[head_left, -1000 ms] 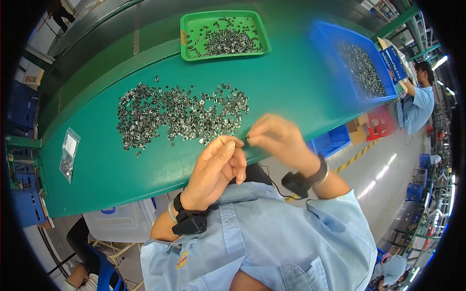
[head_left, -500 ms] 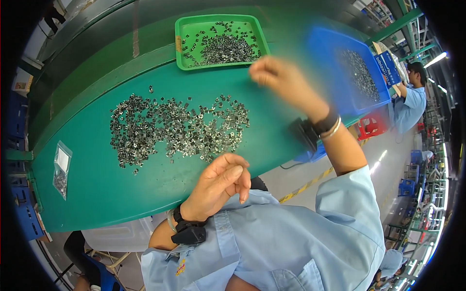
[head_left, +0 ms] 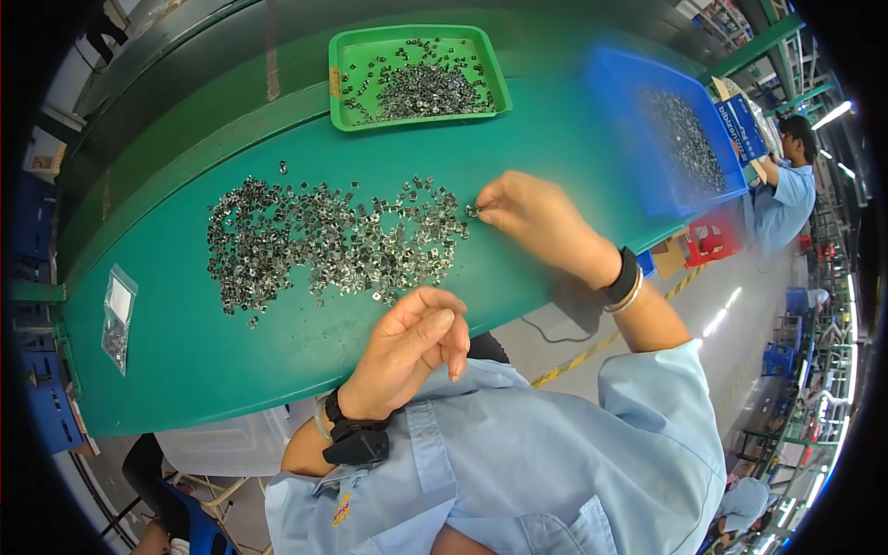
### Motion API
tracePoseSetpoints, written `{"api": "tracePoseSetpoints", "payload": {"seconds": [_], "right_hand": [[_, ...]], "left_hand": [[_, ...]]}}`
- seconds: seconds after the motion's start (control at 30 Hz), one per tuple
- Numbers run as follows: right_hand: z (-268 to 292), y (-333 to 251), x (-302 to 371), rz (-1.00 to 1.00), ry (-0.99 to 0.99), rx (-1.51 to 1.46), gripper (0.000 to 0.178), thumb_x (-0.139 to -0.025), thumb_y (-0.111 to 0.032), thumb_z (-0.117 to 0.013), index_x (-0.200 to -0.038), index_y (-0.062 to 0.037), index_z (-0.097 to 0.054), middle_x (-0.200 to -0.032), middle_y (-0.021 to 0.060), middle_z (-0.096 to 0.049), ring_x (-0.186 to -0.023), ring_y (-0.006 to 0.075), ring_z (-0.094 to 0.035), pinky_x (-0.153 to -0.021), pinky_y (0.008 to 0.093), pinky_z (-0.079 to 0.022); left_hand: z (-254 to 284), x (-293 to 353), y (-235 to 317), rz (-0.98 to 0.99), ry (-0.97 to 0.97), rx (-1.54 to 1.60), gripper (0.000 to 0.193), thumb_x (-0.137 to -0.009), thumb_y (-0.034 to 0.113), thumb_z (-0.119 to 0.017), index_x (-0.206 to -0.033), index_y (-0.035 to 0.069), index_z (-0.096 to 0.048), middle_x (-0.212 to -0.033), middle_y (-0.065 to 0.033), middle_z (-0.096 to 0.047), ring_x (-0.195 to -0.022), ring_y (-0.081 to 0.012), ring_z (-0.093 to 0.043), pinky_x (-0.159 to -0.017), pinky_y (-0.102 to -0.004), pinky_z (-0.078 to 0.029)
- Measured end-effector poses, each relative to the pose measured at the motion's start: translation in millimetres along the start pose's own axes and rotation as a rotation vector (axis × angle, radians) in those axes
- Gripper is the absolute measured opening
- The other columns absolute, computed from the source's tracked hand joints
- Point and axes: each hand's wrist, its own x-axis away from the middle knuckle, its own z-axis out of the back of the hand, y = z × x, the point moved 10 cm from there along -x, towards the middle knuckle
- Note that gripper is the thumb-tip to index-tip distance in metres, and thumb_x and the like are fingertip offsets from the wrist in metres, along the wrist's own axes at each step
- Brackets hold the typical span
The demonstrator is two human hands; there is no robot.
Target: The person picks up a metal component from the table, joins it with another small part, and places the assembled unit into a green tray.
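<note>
A wide spread of small, square, silvery-black metal parts (head_left: 338, 240) lies on the green tabletop in front of me. At its right end my right hand (head_left: 541, 224) reaches in with thumb and index finger pinched on a small metal part (head_left: 473, 212). My left hand (head_left: 407, 344) rests over the table's near edge, below the spread. Its fingers are curled in with the thumb against them, and whatever they may hold is hidden. Beyond the spread stands a green tray (head_left: 504, 88) with a heap of similar metal parts (head_left: 430, 91).
To the right is a blue bin (head_left: 620, 120) with many small parts inside, blurred. A clear plastic bag (head_left: 117, 319) of small pieces lies at the table's left end. Behind the bin a person (head_left: 791, 194) in light blue works near a blue carton (head_left: 740, 128).
My right hand has come from beside the green tray's near right corner toward me, down to the spread's right end, and now pinches a metal part. My left hand has barely moved.
</note>
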Motion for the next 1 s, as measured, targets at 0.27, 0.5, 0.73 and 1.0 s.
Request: {"api": "tracePoseSetpoints", "payload": {"seconds": [0.27,0.5,0.73,1.0], "right_hand": [[-6.9,-6.9,7.2,0.164,0.108,0.099,0.017,-0.08,-0.005,-0.064,-0.096,-0.001,-0.06,-0.084,0.0086,-0.062,-0.079,0.0185,-0.062,-0.07,0.0306,-0.05],[7.4,-6.5,13.0,0.099,0.084,0.083,0.016,-0.08,-0.006,-0.065,-0.095,-0.0014,-0.06,-0.088,0.0092,-0.062,-0.081,0.0174,-0.062,-0.071,0.0291,-0.05],[14.1,-16.4,20.0,0.096,0.109,-0.08,0.015,-0.079,-0.004,-0.065,-0.093,-0.0021,-0.06,-0.087,0.008,-0.061,-0.082,0.0159,-0.061,-0.072,0.0277,-0.049],[-12.5,-55.0,42.7,0.281,0.109,-0.241,0.02,-0.074,0.001,-0.069,-0.091,-0.0043,-0.06,-0.09,0.0067,-0.057,-0.081,0.0172,-0.058,-0.069,0.0284,-0.047]], "left_hand": [[-3.5,-10.6,6.1,-0.04,0.099,-0.083,0.018,-0.096,0.016,-0.047,-0.108,0.003,-0.05,-0.082,-0.0067,-0.058,-0.063,-0.0128,-0.055,-0.057,-0.0271,-0.046],[1.8,-7.5,7.1,-0.077,0.125,-0.062,0.017,-0.095,0.014,-0.048,-0.107,0.003,-0.05,-0.082,-0.0069,-0.058,-0.061,-0.0132,-0.055,-0.056,-0.0272,-0.046],[1.6,-8.7,7.9,-0.085,0.126,-0.078,0.019,-0.095,0.015,-0.049,-0.109,0.002,-0.05,-0.083,-0.0071,-0.058,-0.062,-0.0139,-0.055,-0.056,-0.0271,-0.046],[-3.6,-9.0,14.7,-0.125,0.211,-0.154,0.023,-0.097,0.018,-0.045,-0.109,0.0,-0.049,-0.086,-0.008,-0.057,-0.063,-0.0141,-0.056,-0.054,-0.0268,-0.046]]}}
